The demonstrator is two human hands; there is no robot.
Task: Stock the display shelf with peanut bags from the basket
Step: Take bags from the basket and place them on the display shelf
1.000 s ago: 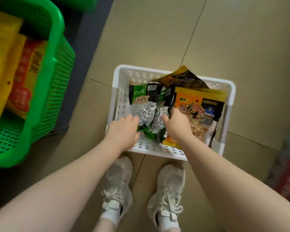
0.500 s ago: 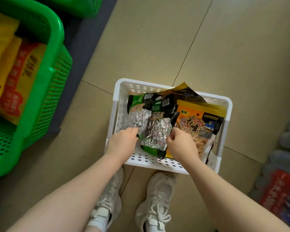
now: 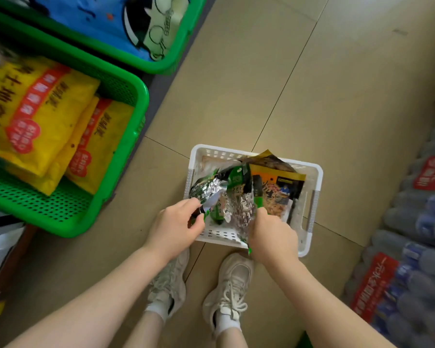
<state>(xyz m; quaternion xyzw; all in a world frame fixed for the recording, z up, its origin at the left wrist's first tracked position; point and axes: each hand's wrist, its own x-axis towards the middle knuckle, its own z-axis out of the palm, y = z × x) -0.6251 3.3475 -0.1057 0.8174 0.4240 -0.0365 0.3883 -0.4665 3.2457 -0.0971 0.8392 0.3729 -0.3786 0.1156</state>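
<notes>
Beige floor tiles [image 3: 324, 101] fill the head view, crossed by thin dark seams. A white basket [image 3: 312, 197] sits on the floor just ahead of the person's pale sneakers [image 3: 226, 285], a little right of centre. Inside it, toward 3 o'clock, an orange peanut bag [image 3: 279, 189] leans against the right wall, with a dark brown packet [image 3: 264, 159] sticking up behind it at 12 o'clock.

Both hands are at the basket's near side. The left hand [image 3: 173, 229] has its fingers pinched on the lower edge of a green-and-silver foil peanut bag [image 3: 206, 189], which tilts up toward 11 o'clock. The right hand [image 3: 271, 237] has its fingers closed on the lower corner of a second foil peanut bag [image 3: 239, 204], lying just beside the first and overlapping it; a green edge of it pokes out below the fist.

At 9 o'clock a green crate [image 3: 126, 151] holds yellow packets [image 3: 43, 121]; another green crate [image 3: 171, 59] stands at 11 o'clock with blue packaging. Shrink-wrapped water bottles [image 3: 417, 234] line the 3 o'clock edge, blurred.
</notes>
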